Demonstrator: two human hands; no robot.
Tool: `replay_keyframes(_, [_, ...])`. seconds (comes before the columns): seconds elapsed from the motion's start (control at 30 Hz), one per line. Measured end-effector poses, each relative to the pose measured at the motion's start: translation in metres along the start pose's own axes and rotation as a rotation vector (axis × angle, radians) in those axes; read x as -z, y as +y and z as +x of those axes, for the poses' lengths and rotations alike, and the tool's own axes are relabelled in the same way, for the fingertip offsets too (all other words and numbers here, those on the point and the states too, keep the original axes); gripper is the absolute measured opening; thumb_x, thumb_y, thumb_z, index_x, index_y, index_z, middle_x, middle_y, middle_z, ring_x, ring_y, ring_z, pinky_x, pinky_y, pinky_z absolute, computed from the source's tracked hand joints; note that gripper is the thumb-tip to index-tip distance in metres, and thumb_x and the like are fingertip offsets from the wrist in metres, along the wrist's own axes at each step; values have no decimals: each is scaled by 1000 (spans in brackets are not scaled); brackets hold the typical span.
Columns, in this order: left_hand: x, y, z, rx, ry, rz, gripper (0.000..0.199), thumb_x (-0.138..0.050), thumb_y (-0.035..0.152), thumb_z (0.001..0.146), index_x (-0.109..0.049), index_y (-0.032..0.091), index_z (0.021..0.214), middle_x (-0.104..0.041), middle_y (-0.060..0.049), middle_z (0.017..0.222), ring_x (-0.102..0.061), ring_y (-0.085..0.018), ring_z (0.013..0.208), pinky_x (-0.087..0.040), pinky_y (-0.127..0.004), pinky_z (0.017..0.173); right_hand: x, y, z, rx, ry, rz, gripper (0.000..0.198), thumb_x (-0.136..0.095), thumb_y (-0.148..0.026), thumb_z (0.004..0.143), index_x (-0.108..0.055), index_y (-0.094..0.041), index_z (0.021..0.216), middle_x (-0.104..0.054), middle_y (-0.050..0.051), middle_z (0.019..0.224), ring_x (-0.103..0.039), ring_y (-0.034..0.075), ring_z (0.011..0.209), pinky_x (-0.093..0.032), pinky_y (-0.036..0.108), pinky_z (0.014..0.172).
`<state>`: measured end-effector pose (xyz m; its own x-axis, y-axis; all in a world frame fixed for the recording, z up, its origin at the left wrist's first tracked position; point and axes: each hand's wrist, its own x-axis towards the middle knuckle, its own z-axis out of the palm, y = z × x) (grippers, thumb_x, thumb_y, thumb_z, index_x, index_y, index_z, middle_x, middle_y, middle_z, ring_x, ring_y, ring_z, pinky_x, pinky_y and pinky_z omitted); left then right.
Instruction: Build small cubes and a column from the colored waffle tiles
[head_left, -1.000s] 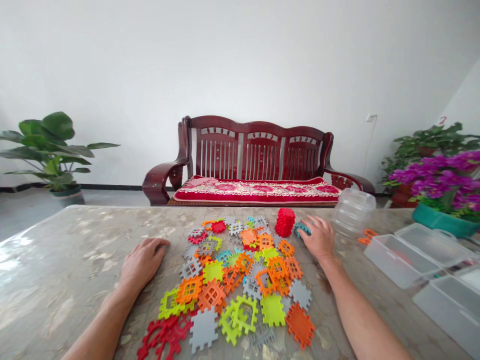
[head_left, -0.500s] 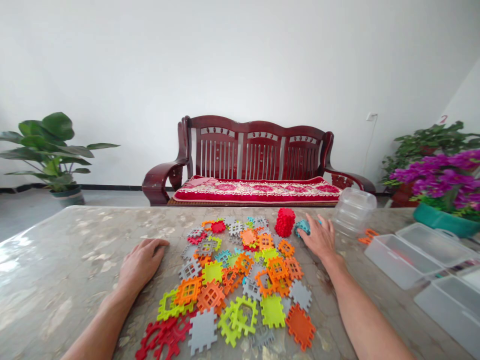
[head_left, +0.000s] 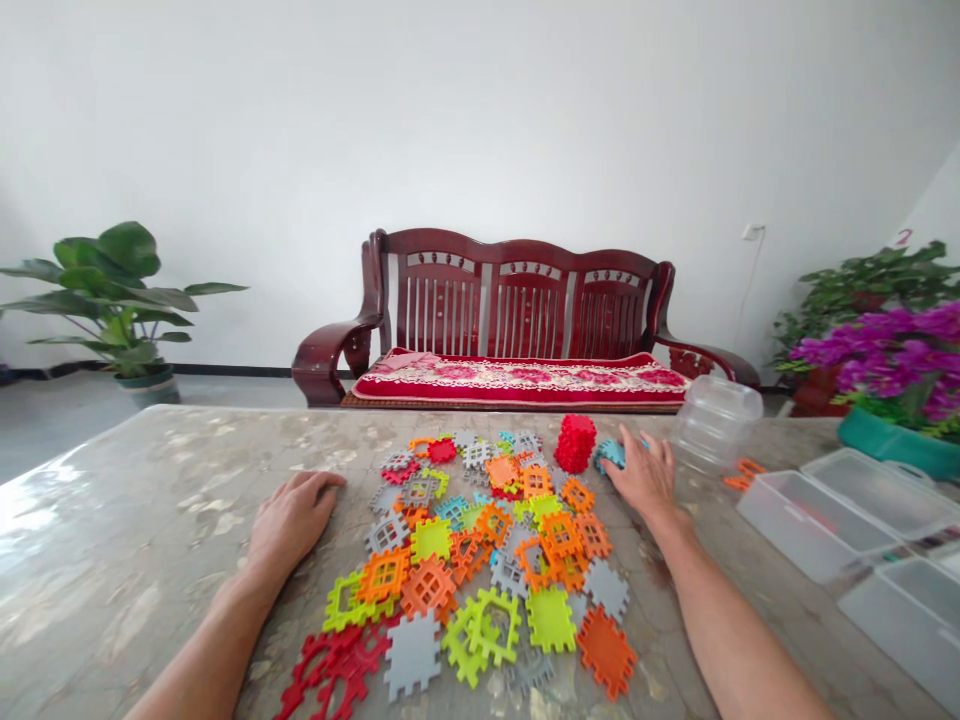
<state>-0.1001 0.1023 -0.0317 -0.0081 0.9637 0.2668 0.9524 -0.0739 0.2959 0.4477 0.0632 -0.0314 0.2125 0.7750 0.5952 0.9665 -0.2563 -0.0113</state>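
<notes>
Blue toothed piece [head_left: 610, 454] in relation to the two hands, as observed from within the room; left and right are the person's own. The piece lies toward the far edge of the surface [head_left: 187, 480], at the thumb side of the right hand [head_left: 646, 480], just right of an upright red stack [head_left: 576, 444]. A narrow gap separates blue from red. The stack's long axis is vertical; the blue piece shows no clear long axis, being partly covered by the fingers, and whether it is one piece or several cannot be told. A further trace of blue shows between the fingers.

Right hand: palm down, fingers parted and reaching forward over the blue; whether thumb and fingertips pinch it cannot be told. Left hand [head_left: 296, 515]: laid palm down on the surface, fingers relaxed and side by side, nothing visible in its grasp. The right hand is plainly the nearer; the left is well apart, across a spread of loose pieces [head_left: 430, 540] in orange, green, grey and red. Beyond the right hand, on its outer side, stands a clear container [head_left: 716, 425]; open clear boxes [head_left: 787, 530] lie farther right and closer to the person.
</notes>
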Motion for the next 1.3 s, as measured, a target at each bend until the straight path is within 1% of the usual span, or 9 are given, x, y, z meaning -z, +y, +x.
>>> replay_keyframes(0.2, [4, 6, -3, 27, 1, 18, 34, -41, 32, 88, -71, 30, 104, -68, -3, 119, -62, -24, 110, -47, -34, 94, 5, -3, -2, 15, 7, 37, 65, -57, -44, 79, -45, -20, 138, -66, 12, 118, -41, 34, 127, -22, 54, 107])
replay_keyframes(0.4, [5, 8, -4, 35, 1, 13, 35, -40, 31, 88, -70, 30, 105, -67, -3, 121, -61, -25, 112, -46, -36, 93, 21, -4, -5, 22, 161, 190, 65, -52, -22, 68, -51, -18, 132, -61, 13, 127, -48, 31, 120, -33, 46, 104])
replay_keyframes(0.57, [8, 12, -5, 51, -15, 0, 34, -41, 30, 88, -70, 30, 105, -66, -3, 122, -60, -25, 113, -45, -36, 94, 50, -30, 1, -17, 247, 452, 37, -47, -20, 73, -65, -20, 105, -70, 11, 108, -60, 29, 103, -42, 44, 98])
replay_keyframes(0.63, [10, 14, -6, 59, -25, 1, 35, -40, 30, 89, -70, 30, 105, -66, -3, 123, -59, -25, 114, -45, -37, 95, 64, -60, 1, 60, 155, 649, 27, -46, -24, 79, -68, -22, 95, -73, 8, 95, -64, 26, 94, -47, 40, 93])
replay_keyframes(0.73, [12, 16, -7, 61, -35, -2, 35, -39, 30, 89, -70, 29, 106, -66, -4, 124, -59, -26, 114, -45, -39, 96, 77, -117, -6, 188, -133, 883, 26, -51, -25, 82, -70, -23, 99, -74, 4, 96, -68, 21, 87, -52, 33, 83])
replay_keyframes(0.8, [13, 16, -7, 55, -37, -9, 35, -39, 29, 89, -70, 28, 107, -66, -4, 123, -59, -26, 113, -44, -40, 96, 78, -152, -11, 287, -320, 916, 25, -51, -23, 82, -72, -24, 95, -74, 3, 96, -69, 19, 87, -53, 29, 79])
replay_keyframes(0.9, [12, 16, -8, 60, -38, -8, 34, -40, 28, 89, -69, 28, 106, -65, -4, 124, -58, -26, 114, -44, -39, 96, 67, -184, -5, 355, -403, 760, 25, -52, -20, 83, -73, -24, 98, -74, 2, 105, -66, 19, 99, -49, 31, 90])
replay_keyframes(1.1, [10, 17, -9, 63, -23, -4, 31, -42, 28, 89, -69, 30, 105, -66, -3, 121, -58, -25, 114, -43, -38, 94, 28, -193, 47, 227, -513, 294, 48, -48, -15, 86, -58, -21, 133, -59, 7, 138, -50, 22, 128, -36, 33, 107])
replay_keyframes(1.3, [9, 16, -9, 77, -27, -32, 31, -42, 28, 89, -69, 31, 104, -65, -3, 121, -58, -26, 113, -43, -41, 93, 3, -193, 69, 110, -649, 181, 43, -53, -26, 84, -65, -21, 125, -63, 14, 130, -58, 32, 117, -45, 44, 95])
